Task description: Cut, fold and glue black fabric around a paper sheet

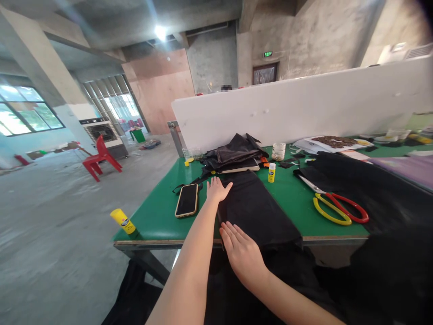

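Observation:
A black sheet of fabric or leather-like material lies on the green table and hangs over its front edge. My left hand rests flat at its far left edge, thumb spread from the fingers. Nearer to me, my right hand lies on the same left edge by the table's front, fingers stretched out and side by side. Neither hand grips anything. A phone in a light case lies left of my left hand. Beyond the sheet, a yellow glue stick with a white cap stands upright.
Scissors with red and yellow handles lie at right, beside more black material. Another glue stick sits at the left corner. A black pile and a white cup stand before the white partition.

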`<act>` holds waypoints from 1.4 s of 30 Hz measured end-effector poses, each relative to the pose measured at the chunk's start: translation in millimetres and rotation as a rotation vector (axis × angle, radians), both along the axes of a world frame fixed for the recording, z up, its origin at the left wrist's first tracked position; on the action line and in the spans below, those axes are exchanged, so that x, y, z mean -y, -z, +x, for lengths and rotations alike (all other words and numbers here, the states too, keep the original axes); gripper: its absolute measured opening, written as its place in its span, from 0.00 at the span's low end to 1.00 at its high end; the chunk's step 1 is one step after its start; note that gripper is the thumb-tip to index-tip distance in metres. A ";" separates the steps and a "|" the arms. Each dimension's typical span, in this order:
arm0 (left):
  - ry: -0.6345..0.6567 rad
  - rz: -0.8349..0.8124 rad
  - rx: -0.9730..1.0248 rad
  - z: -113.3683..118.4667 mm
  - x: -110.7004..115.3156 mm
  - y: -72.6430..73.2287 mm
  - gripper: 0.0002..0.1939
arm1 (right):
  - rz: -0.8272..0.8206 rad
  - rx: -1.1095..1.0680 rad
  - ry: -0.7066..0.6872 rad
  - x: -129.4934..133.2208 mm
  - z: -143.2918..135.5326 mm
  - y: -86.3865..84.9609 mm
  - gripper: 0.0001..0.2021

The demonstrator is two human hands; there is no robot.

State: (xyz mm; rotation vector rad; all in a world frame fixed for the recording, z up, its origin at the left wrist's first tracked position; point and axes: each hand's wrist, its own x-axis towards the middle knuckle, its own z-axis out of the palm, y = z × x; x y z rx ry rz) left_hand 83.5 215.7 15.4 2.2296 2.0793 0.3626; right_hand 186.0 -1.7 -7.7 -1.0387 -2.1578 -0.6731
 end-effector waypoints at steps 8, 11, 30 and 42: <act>-0.007 -0.004 0.013 -2.1 -0.1 1.2 0.47 | -0.433 0.138 -0.263 22.7 16.8 -36.2 0.33; -0.010 0.001 0.017 -2.6 1.1 1.0 0.45 | -0.749 -0.049 -0.509 15.6 38.0 -76.8 0.28; -0.077 -0.016 0.045 -4.4 0.1 2.4 0.33 | -0.703 0.029 0.010 -185.0 48.1 -27.2 0.35; -0.018 -0.088 0.024 -11.1 -6.6 0.2 0.39 | -0.665 0.204 -0.158 -106.3 36.2 -35.5 0.36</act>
